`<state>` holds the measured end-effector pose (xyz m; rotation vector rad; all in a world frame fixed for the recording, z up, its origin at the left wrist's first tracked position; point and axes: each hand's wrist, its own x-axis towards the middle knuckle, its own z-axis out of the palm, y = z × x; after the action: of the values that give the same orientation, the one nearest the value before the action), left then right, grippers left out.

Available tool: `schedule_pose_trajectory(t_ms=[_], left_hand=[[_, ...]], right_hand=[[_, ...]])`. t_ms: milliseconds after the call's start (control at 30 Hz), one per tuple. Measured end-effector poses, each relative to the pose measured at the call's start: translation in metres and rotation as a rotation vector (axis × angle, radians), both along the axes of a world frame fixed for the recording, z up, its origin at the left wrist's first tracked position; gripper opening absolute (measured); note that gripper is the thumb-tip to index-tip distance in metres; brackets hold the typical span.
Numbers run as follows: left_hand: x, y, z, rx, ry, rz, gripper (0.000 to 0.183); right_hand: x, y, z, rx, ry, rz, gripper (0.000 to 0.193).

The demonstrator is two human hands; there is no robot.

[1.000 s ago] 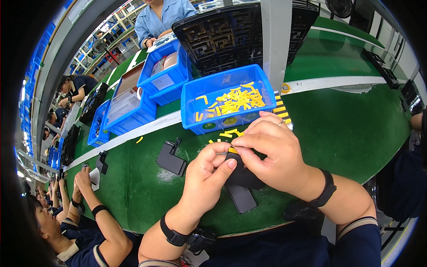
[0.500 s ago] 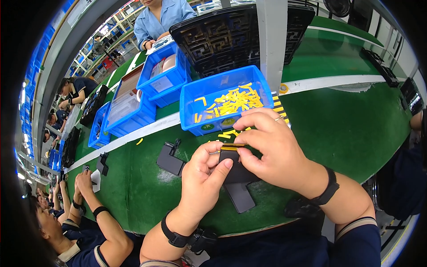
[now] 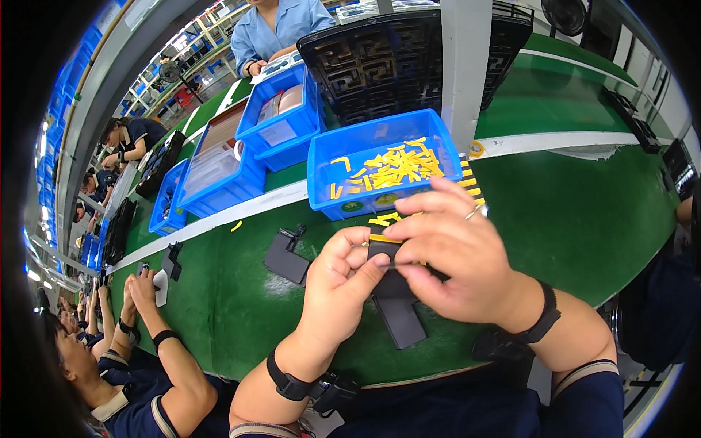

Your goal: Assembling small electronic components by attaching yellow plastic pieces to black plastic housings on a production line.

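Both hands (image 3: 409, 270) meet, fingers pinched together.

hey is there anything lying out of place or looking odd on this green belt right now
One small thing: a single yellow strip lies loose on the green belt, on the white line well left of the blue bin that holds the other yellow strips. Both hands, left hand and right hand, hold a black part normally.

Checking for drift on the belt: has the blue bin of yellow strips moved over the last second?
No. The blue bin of yellow strips keeps its place against the white stripe and the grey post.
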<state>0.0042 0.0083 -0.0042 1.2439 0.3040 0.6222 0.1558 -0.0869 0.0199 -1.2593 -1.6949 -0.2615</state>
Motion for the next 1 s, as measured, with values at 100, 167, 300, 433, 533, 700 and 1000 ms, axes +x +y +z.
schedule_pose_trajectory(t_ms=[100, 167, 300, 433, 533, 700, 1000], left_hand=[[0.0, 0.0, 0.003, -0.008, -0.004, 0.013, 0.025], [0.002, -0.003, 0.002, 0.064, 0.02, 0.058, 0.026], [0.0, -0.006, -0.002, 0.488, 0.222, 0.184, 0.032], [0.002, -0.008, 0.0, 0.713, 0.19, 0.186, 0.042], [0.003, -0.009, 0.008, 0.339, 0.146, 0.09, 0.034], [0.004, -0.001, 0.001, 0.107, -0.036, 0.017, 0.028], [0.003, -0.008, 0.001, 0.228, 0.115, 0.126, 0.029]], right_hand=[[-0.005, 0.004, -0.009, 0.014, 0.003, -0.069, 0.016], [-0.004, 0.003, -0.007, 0.017, -0.005, -0.106, 0.015], [0.0, 0.004, -0.005, -0.007, 0.048, -0.055, 0.015], [0.0, 0.004, -0.005, -0.034, 0.055, 0.071, 0.017], [-0.004, 0.006, -0.002, 0.166, 0.07, -0.086, 0.015], [-0.001, 0.006, -0.008, -0.008, 0.332, -0.129, 0.011], [-0.001, 0.008, -0.014, -0.065, 0.216, -0.112, 0.011]])
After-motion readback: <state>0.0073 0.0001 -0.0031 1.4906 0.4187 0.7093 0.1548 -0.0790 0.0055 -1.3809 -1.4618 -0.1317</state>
